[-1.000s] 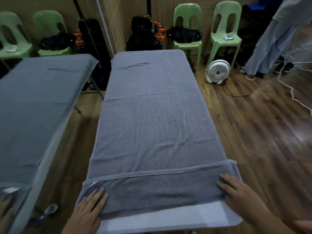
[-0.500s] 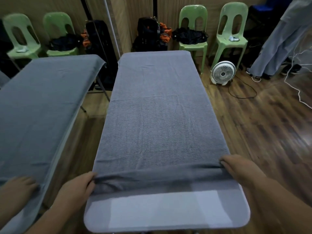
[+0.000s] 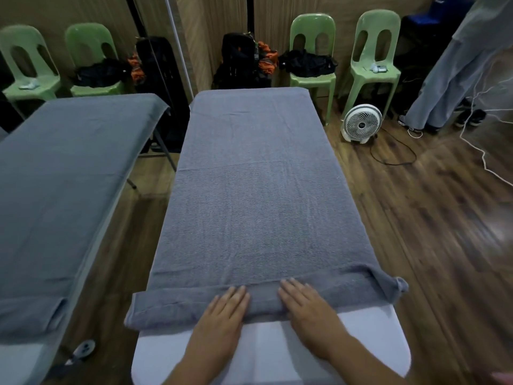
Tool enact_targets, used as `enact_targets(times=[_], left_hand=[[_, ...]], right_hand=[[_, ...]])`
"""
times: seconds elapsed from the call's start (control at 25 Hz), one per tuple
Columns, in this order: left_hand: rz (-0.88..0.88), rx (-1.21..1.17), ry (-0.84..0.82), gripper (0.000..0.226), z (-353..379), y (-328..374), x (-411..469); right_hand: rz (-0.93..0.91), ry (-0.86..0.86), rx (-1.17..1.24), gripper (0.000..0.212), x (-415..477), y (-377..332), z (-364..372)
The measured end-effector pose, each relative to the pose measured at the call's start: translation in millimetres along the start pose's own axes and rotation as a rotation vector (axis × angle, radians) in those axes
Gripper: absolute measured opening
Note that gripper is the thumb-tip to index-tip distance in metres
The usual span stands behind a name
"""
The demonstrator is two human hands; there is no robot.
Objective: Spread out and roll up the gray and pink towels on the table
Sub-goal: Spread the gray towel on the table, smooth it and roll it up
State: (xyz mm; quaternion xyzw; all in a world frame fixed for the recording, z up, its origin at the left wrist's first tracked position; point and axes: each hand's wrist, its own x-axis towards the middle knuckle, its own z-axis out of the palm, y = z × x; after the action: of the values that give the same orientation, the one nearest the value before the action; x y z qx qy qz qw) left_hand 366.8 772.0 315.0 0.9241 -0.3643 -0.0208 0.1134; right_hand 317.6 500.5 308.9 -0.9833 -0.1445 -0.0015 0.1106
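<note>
The long white bench [image 3: 277, 357] carries the gray terry towel [image 3: 255, 204] along its length, rolled at the bench's near end. The left hand [image 3: 222, 315] and right hand [image 3: 308, 309] lie flat, fingers straight, on the roll's middle; pushing evenly should keep it tight.

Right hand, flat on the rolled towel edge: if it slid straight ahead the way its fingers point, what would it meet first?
The right hand points along the table. Ahead lies only the flat gray towel; the way looks free up to the far edge.
</note>
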Motion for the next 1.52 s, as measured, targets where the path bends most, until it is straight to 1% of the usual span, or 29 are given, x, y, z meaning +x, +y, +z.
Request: enact_targets(times=[0.04, 0.08, 0.16, 0.2, 0.28, 0.32, 0.36, 0.4, 0.44, 0.48, 0.52, 0.6, 0.68, 0.72, 0.8, 0.84, 0.92, 0.96, 1.0, 1.04, 1.08, 1.12, 1.16, 1.2, 1.28, 1.32, 1.4, 1.48, 1.52], left_hand=[[-0.029, 0.029, -0.037, 0.060, -4, -25, -15], [-0.076, 0.064, -0.038, 0.062, -8, -51, -30], [-0.180, 0.118, -0.041, 0.059, -24, -98, -54], [-0.217, 0.122, -0.083, 0.058, -32, -113, -61], [-0.249, 0.124, -0.171, 0.060, -41, -126, -64], [-0.244, 0.124, -0.180, 0.060, -41, -126, -63], [-0.241, 0.122, -0.168, 0.058, -42, -123, -63], [-0.233, 0.117, -0.134, 0.055, -44, -120, -64], [-0.232, 0.099, -0.115, 0.051, -47, -119, -67], [-0.239, 0.077, -0.096, 0.046, -52, -117, -71], [-0.246, 0.045, -0.071, 0.041, -58, -116, -75], [-0.274, -0.027, -0.041, 0.031, -72, -118, -74], [-0.329, -0.011, -0.076, 0.024, -86, -123, -54], [-0.365, 0.011, -0.098, 0.023, -90, -130, -40], [-0.465, 0.098, -0.095, 0.028, -94, -134, -12], [-0.469, 0.158, -0.076, 0.031, -90, -131, -3], [-0.382, 0.190, -0.046, 0.040, -77, -109, 0], [-0.302, 0.184, -0.057, 0.046, -68, -96, -6], [-0.244, 0.172, -0.083, 0.053, -61, -87, -15], [-0.241, 0.156, -0.090, 0.058, -55, -85, -24], [-0.279, 0.136, -0.085, 0.058, -52, -89, -29], [-0.327, 0.114, -0.058, 0.054, -50, -96, -30], [-0.364, 0.091, -0.021, 0.047, -50, -103, -29], [-0.380, 0.065, 0.013, 0.041, -51, -109, -27], [-0.375, 0.017, 0.064, 0.030, -58, -112, -27], [-0.361, -0.005, 0.057, 0.023, -63, -109, -29], [-0.323, -0.010, 0.005, 0.011, -72, -106, -38], [-0.335, 0.011, -0.075, 0.013, -82, -112, -36], [-0.358, 0.032, -0.077, 0.017, -85, -117, -31]], right_hand=[[0.055, -0.007, 0.004, 0.061, -16, 31, -4], [0.121, -0.011, -0.017, 0.063, -35, 63, -14], [0.226, -0.027, -0.131, 0.067, -67, 118, -37], [0.260, -0.054, -0.164, 0.067, -76, 134, -47], [0.343, -0.107, -0.174, 0.060, -79, 147, -60], [0.366, -0.063, -0.181, 0.054, -77, 148, -61], [0.383, 0.000, -0.170, 0.044, -77, 146, -60], [0.408, 0.004, -0.149, 0.031, -79, 141, -65], [0.416, -0.004, -0.106, 0.029, -82, 136, -72], [0.434, -0.018, -0.080, 0.036, -86, 134, -77], [0.473, -0.033, -0.062, 0.034, -87, 133, -86], [0.533, -0.104, 0.001, 0.021, -79, 134, -106], [0.507, -0.179, 0.045, 0.019, -56, 143, -116], [0.523, -0.200, 0.051, 0.018, -42, 150, -119], [0.570, -0.178, 0.057, 0.016, -14, 153, -120], [0.526, -0.117, 0.005, 0.016, -4, 148, -115], [0.315, -0.031, -0.093, 0.024, 1, 128, -100], [0.205, -0.028, -0.121, 0.031, -4, 120, -90], [0.158, -0.039, -0.132, 0.041, -12, 115, -80], [0.173, -0.039, -0.116, 0.050, -19, 116, -73], [0.219, -0.010, -0.088, 0.052, -23, 119, -68], [0.267, 0.043, -0.062, 0.047, -25, 125, -63], [0.290, 0.092, -0.038, 0.037, -26, 128, -64], [0.286, 0.089, -0.005, 0.027, -25, 127, -67], [0.314, 0.000, 0.001, 0.008, -31, 119, -80], [0.336, -0.071, -0.011, 0.008, -36, 114, -87], [0.371, -0.211, 0.024, 0.015, -47, 111, -96], [0.450, -0.272, 0.110, 0.018, -39, 122, -101], [0.476, -0.260, 0.125, 0.019, -31, 128, -101]])
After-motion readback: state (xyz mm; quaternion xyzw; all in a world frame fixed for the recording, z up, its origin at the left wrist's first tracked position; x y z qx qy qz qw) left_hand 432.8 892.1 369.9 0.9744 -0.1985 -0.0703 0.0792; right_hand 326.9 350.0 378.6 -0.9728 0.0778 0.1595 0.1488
